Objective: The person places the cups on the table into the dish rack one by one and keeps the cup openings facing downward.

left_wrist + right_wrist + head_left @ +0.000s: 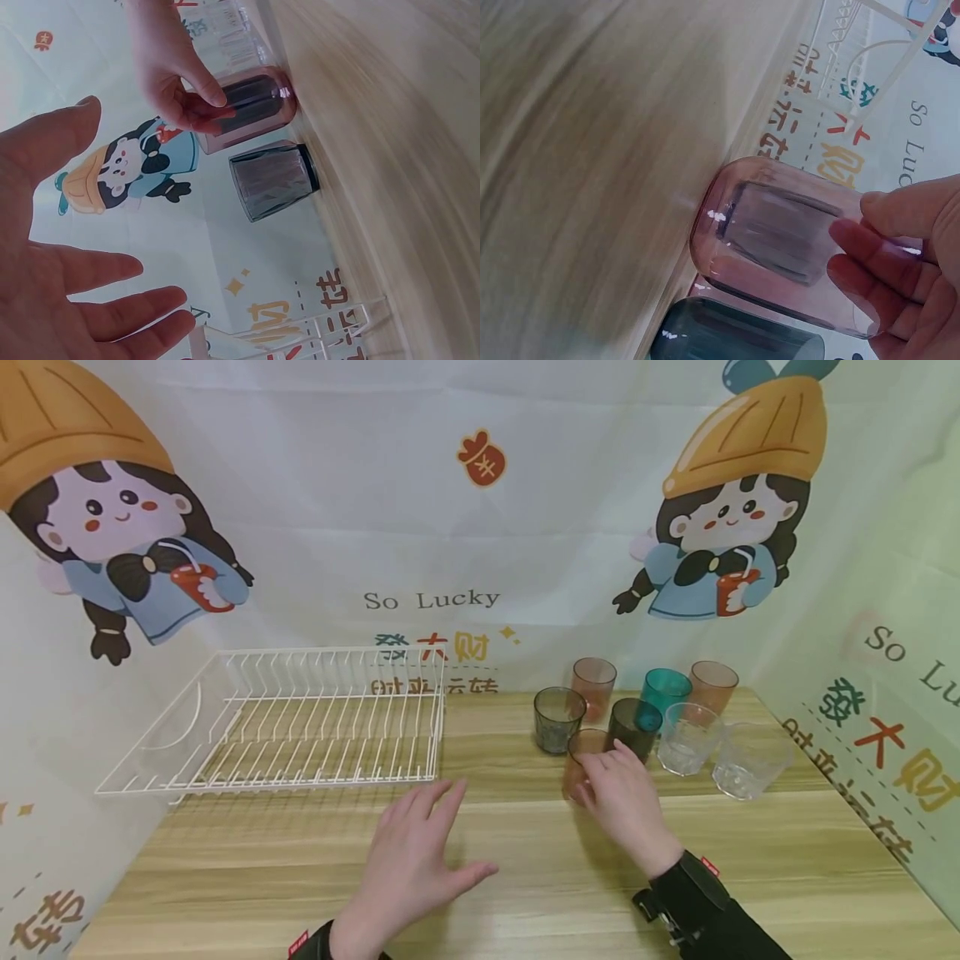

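My right hand (pixel 622 789) pinches the rim of a pink drinking glass (pixel 574 781), which stands upright at the front of a group of glasses. In the right wrist view, the thumb is at the near side of the rim and the fingertips (pixel 847 274) show pink through the glass wall. Behind it are a smoky grey tumbler (pixel 557 731) and a dark glass (pixel 626 718). My left hand (pixel 411 856) hovers over the table with fingers spread and thumb out, holding nothing, just in front of the dish rack.
A white wire dish rack (pixel 326 783) stands at the left back of the table (pixel 510 868). Further glasses at the right include a teal one (pixel 670 687), two more pink ones and two clear ones (pixel 681 752). A printed cloth (pixel 337 527) hangs behind.
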Demonstrator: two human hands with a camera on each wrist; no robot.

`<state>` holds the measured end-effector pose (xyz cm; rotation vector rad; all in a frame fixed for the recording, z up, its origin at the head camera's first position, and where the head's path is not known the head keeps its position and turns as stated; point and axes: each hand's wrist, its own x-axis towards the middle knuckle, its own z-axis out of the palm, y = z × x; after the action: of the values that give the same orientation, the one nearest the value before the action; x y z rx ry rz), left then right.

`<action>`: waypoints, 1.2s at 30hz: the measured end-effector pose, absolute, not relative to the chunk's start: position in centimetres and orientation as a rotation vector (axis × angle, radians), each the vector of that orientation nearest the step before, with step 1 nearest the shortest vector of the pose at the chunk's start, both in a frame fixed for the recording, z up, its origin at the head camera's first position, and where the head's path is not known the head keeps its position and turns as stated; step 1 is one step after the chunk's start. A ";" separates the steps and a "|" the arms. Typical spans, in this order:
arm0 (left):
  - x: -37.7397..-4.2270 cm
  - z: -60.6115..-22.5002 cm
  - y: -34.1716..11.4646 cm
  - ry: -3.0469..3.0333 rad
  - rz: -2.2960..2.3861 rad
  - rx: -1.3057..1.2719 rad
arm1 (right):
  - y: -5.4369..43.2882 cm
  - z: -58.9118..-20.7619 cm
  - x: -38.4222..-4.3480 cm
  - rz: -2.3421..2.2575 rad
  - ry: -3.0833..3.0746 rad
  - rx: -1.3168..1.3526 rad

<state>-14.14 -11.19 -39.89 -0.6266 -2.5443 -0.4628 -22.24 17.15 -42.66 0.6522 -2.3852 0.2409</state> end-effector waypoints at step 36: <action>-16.9 -37.1 -11.3 -2.441 -0.624 -0.675 | 15.6 -37.1 -18.8 0.634 -2.116 0.688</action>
<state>-16.88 -11.34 -37.14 -0.6752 -2.4411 -0.6236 -18.75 15.64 -37.14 0.6878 -2.1156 0.6337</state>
